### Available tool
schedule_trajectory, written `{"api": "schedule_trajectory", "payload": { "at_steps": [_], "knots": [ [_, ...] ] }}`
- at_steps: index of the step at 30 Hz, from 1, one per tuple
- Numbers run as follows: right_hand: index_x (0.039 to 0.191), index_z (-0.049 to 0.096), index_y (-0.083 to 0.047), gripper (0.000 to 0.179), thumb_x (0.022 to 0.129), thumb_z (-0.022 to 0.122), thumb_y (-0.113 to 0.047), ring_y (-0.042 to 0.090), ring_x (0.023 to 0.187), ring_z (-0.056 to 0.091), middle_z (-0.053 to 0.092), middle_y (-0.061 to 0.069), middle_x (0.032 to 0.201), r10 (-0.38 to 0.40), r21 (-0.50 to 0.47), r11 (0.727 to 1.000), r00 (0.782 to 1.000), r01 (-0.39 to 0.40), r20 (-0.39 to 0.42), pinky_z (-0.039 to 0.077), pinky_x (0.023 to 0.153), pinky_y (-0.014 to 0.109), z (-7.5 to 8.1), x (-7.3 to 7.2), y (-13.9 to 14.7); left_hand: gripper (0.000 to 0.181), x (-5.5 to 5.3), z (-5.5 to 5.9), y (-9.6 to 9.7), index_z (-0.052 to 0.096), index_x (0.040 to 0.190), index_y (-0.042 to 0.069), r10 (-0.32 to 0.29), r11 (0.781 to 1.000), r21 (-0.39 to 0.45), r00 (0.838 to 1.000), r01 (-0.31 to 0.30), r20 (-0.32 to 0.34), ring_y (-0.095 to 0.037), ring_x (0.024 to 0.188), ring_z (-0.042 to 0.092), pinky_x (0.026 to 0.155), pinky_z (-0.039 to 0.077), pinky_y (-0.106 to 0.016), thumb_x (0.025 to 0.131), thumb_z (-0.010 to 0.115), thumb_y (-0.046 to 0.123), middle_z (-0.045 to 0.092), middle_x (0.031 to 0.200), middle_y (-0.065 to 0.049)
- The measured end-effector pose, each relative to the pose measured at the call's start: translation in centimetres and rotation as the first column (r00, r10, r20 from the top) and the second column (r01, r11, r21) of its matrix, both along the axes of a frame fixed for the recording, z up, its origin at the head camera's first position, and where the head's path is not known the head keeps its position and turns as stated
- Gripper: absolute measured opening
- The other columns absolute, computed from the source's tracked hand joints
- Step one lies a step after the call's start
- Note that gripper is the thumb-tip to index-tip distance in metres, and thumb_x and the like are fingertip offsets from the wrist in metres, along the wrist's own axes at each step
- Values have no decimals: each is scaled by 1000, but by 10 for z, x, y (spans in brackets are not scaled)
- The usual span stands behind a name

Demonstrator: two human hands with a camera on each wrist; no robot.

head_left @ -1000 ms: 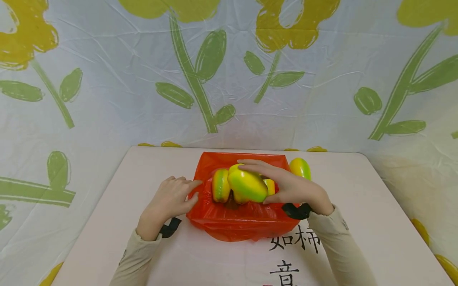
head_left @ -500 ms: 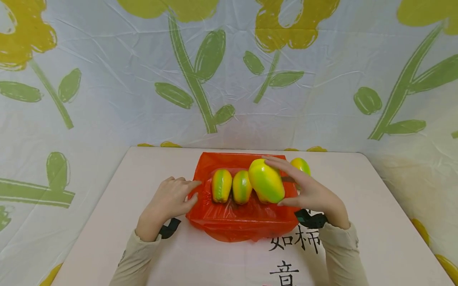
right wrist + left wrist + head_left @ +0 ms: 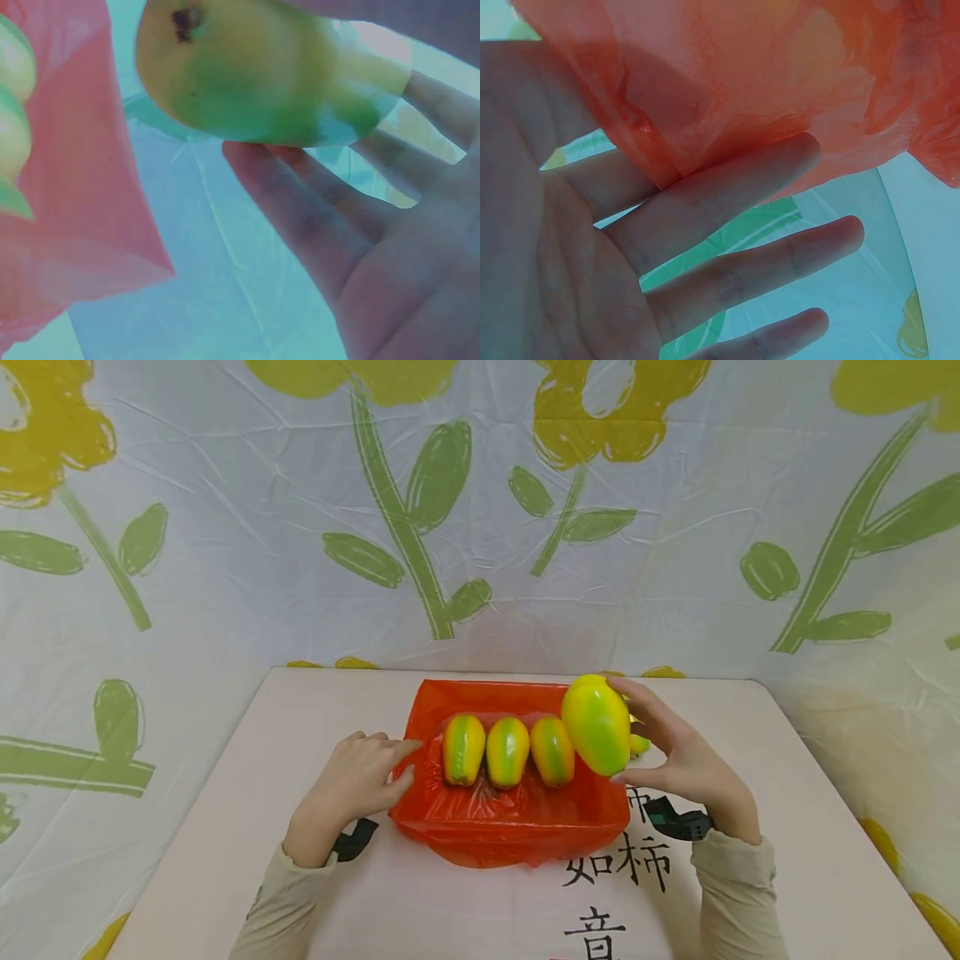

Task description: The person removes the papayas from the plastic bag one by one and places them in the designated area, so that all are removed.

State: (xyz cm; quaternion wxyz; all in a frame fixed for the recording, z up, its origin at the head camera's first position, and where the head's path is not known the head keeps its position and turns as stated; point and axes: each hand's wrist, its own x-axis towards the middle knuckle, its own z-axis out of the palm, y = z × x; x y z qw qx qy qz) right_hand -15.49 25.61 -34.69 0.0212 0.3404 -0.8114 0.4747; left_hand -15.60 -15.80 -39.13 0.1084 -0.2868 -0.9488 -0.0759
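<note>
In the head view my right hand (image 3: 686, 756) holds a glossy yellow-green papaya (image 3: 596, 725) between thumb and fingers, raised over the right edge of a red plastic bag (image 3: 510, 843). The right wrist view shows this papaya (image 3: 255, 75) from its dark stem end, with fingertips against its side. Three more papayas (image 3: 507, 752) stand in a row inside the bag. My left hand (image 3: 360, 777) is at the bag's left edge, and its straight fingers (image 3: 757, 277) are spread along the red plastic in the left wrist view.
Another yellow-green fruit (image 3: 639, 746) lies right of the bag, mostly hidden behind my right hand. Black characters (image 3: 615, 860) are printed on the pale tabletop (image 3: 420, 910). Behind the table hangs a flower-patterned cloth (image 3: 285, 527).
My right hand has carried the papaya rightward from over the middle of the bag to its right edge, uncovering the row inside. My left hand has stayed in place.
</note>
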Motion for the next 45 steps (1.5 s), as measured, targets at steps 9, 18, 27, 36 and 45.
{"api": "schedule_trajectory", "payload": {
  "at_steps": [9, 18, 27, 36, 45],
  "knots": [
    [157, 23, -6, 115, 60, 80, 22, 20, 134, 46, 28, 16, 157, -14, -141, 990, 1000, 16, 9, 42, 102, 24, -10, -9, 19, 33, 0, 0, 1, 74, 113, 9, -10, 1000, 2, 1000, 10, -21, -21, 73, 62, 60, 42, -30, 85, 63, 22, 75, 96, -5],
    [157, 21, -7, 113, 63, 72, 29, 21, 136, 41, 26, 16, 158, -56, -273, 960, 998, 64, 39, 41, 103, 22, -20, -19, 37, 33, 0, -1, 0, 74, 112, 8, -12, 1000, 0, 1000, 12, -24, -20, 71, 62, 60, 44, -30, 84, 63, 21, 75, 94, -5],
    [158, 20, -7, 109, 66, 63, 32, 21, 133, 42, 27, 14, 158, -95, -381, 917, 992, 120, 82, 43, 100, 20, -35, -28, 53, 33, 0, -1, -1, 74, 113, 10, -9, 1000, 4, 1000, 9, -29, -20, 72, 61, 61, 44, -31, 85, 64, 22, 75, 94, -4],
    [158, 24, -10, 107, 67, 60, 32, 19, 123, 47, 33, 9, 153, -194, -403, 885, 972, 233, 135, 47, 93, 18, -51, -35, 70, 32, 0, 0, -1, 75, 112, 10, -11, 1000, 13, 999, 12, -34, -21, 71, 62, 61, 43, -31, 84, 64, 22, 75, 95, -4],
    [157, 27, -15, 106, 67, 58, 32, 17, 110, 48, 32, 4, 152, -306, -396, 839, 926, 372, 222, 48, 85, 16, -67, -39, 83, 32, 0, 0, 0, 75, 112, 10, -13, 1000, 15, 999, 14, -31, -21, 72, 62, 63, 45, -32, 85, 63, 22, 75, 94, -4]
  ]
}}
